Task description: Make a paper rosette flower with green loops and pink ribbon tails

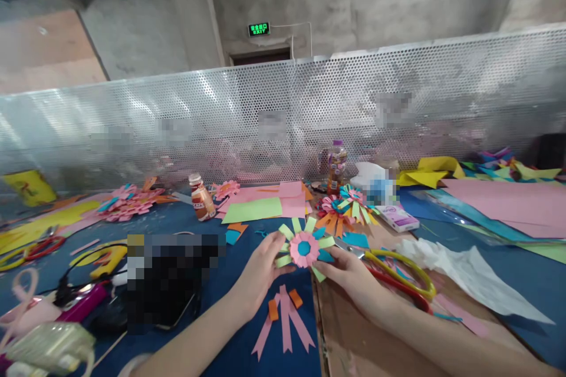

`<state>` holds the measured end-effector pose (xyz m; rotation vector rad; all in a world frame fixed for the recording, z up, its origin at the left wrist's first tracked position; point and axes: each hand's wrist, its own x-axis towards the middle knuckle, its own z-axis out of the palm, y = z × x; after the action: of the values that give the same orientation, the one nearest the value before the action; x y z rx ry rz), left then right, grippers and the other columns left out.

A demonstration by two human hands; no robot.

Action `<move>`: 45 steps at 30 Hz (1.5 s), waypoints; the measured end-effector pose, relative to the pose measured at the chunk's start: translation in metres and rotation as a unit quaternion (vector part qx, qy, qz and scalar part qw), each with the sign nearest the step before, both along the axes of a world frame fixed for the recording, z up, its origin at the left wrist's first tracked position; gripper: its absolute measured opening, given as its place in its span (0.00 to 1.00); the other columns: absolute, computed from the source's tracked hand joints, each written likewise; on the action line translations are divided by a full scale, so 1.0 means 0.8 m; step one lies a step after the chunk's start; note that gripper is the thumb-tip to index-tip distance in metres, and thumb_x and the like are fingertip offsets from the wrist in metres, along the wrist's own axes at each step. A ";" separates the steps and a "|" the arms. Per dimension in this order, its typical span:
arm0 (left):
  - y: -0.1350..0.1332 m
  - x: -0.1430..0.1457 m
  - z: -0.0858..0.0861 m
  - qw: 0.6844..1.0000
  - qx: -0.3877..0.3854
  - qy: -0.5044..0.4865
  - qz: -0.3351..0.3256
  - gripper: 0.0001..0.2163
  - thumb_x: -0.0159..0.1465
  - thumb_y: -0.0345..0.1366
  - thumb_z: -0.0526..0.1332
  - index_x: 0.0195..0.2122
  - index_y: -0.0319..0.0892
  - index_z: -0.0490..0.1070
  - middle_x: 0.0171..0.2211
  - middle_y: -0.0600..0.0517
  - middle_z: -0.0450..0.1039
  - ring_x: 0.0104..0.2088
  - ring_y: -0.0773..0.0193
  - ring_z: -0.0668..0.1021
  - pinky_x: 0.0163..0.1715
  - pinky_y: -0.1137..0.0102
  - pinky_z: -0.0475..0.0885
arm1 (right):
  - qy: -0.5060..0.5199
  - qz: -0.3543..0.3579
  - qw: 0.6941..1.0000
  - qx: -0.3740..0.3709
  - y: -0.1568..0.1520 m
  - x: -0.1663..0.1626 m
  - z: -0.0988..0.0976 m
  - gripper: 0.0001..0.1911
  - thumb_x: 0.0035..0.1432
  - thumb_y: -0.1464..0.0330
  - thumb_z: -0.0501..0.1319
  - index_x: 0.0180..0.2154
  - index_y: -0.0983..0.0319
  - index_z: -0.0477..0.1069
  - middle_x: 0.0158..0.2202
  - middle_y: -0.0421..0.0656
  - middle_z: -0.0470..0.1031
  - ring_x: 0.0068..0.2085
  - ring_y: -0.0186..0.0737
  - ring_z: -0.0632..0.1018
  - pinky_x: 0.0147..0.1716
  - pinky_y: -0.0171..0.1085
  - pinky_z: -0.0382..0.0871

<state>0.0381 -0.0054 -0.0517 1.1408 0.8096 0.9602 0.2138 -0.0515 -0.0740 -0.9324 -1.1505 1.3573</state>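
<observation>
Centrally, a layered paper flower (304, 248) is held face-up above the seam between the blue tabletop (239, 344) and a brown board (354, 344). Clock directions taken from the flower. Blue disc noted at its middle, ringed by short, overlapping pink petals; outer strips pale green from about seven round to one o'clock, blue showing towards two and four, with more pale green at three and five. Left edge is pinched between thumb and fingers of the left hand (263, 262); lower right edge is gripped by the right hand (345, 274). Some strip ends are covered by the fingers.

At half past six, notched pink strips (285, 318) are laid out between the forearms, two orange pieces (273, 310) beside them. Towards four, scissors with yellow and red handles (430, 290) are partly covered by the right hand and forearm; crumpled white paper (475, 271) is spread beyond. At half past one, multicoloured paper flowers (338, 215) are clustered, a purple-capped bottle (337, 168) behind. At ten, a light-green sheet (252, 210) is seen on pink paper.
</observation>
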 end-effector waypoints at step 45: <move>0.017 -0.039 -0.006 0.897 0.192 0.367 0.155 0.12 0.56 0.37 0.58 0.40 0.44 0.73 0.44 0.46 0.71 0.50 0.51 0.68 0.51 0.60 0.59 | -0.376 -0.008 0.907 0.189 -0.026 0.002 -0.001 0.09 0.60 0.70 0.50 0.42 0.58 0.65 0.37 0.43 0.68 0.37 0.40 0.72 0.38 0.39 0.69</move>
<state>0.0071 0.0083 -0.0564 1.8041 1.4880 0.9751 0.2157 -0.0720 -0.0751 -1.2034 -1.8988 0.7001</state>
